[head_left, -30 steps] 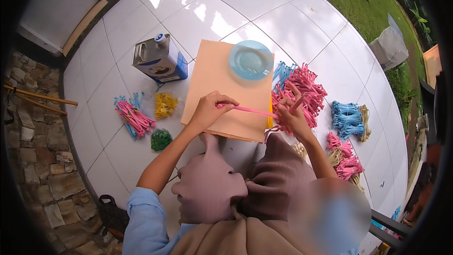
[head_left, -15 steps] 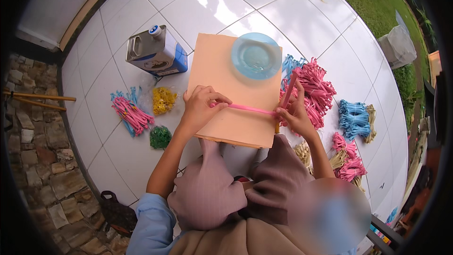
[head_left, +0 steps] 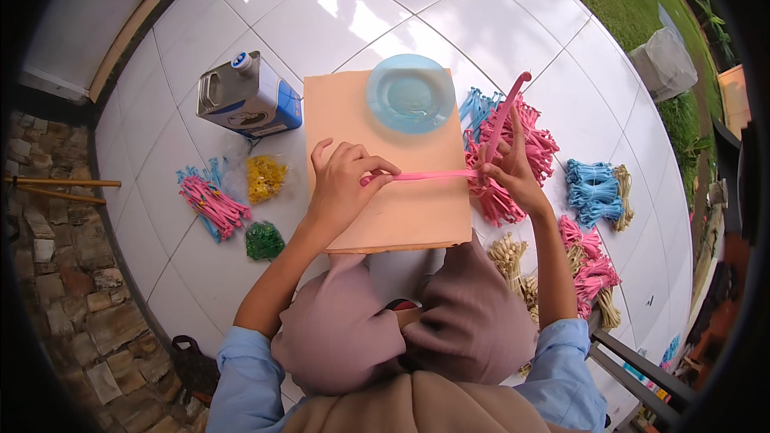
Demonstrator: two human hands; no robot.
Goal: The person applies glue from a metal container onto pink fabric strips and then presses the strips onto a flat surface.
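A flat pink strip (head_left: 433, 176), like a ribbon or strap, runs straight between my hands above the peach-coloured board (head_left: 385, 224). My left hand (head_left: 341, 184) pinches its left end between thumb and fingertips, the little finger raised. My right hand (head_left: 517, 180) is closed on the strip just past the board's right edge, index finger pointing up. Beyond that grip the strip bends and rises to a curled tip. Toward the far edge of the board sits a translucent blue plate (head_left: 375, 104). Behind my right hand lies a large heap of pink strips (head_left: 533, 140).
At far left stands a metal can (head_left: 257, 96). Near it lie bags of yellow pieces (head_left: 265, 179) and green pieces (head_left: 264, 240), and a pink-and-blue bundle (head_left: 212, 204). Blue bundles (head_left: 595, 196), more pink bundles (head_left: 593, 273) and cream bundles (head_left: 508, 259) lie on the right.
My right hand has tilted, and the strip's free end now stands up higher and farther right. My left hand still pinches the other end. The whole view has shifted slightly.
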